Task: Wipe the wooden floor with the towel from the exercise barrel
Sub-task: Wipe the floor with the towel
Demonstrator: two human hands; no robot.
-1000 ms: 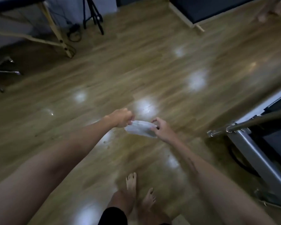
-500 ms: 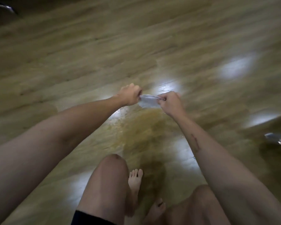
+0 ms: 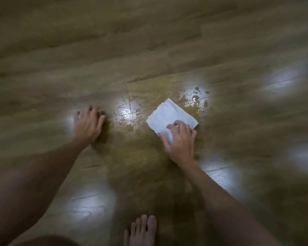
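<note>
A white folded towel [image 3: 169, 115] lies flat on the wooden floor [image 3: 149, 50], just right of centre. My right hand [image 3: 180, 141] presses on the towel's near corner, fingers spread and slightly bent over the cloth. My left hand [image 3: 89, 124] rests flat on the bare floor to the left, fingers spread, apart from the towel. Water droplets and a wet patch [image 3: 196, 98] glisten on the boards just beyond the towel, and more wetness [image 3: 126, 118] lies between my hands.
My bare foot [image 3: 142, 231] stands at the bottom centre, and a knee shows at the bottom left edge. Bright light reflections dot the boards on all sides. Only floor surrounds my hands.
Both hands held the towel stretched in the air before. Now the towel lies on the floor under my right hand, my left hand has let go onto the boards, and the view has dropped closer.
</note>
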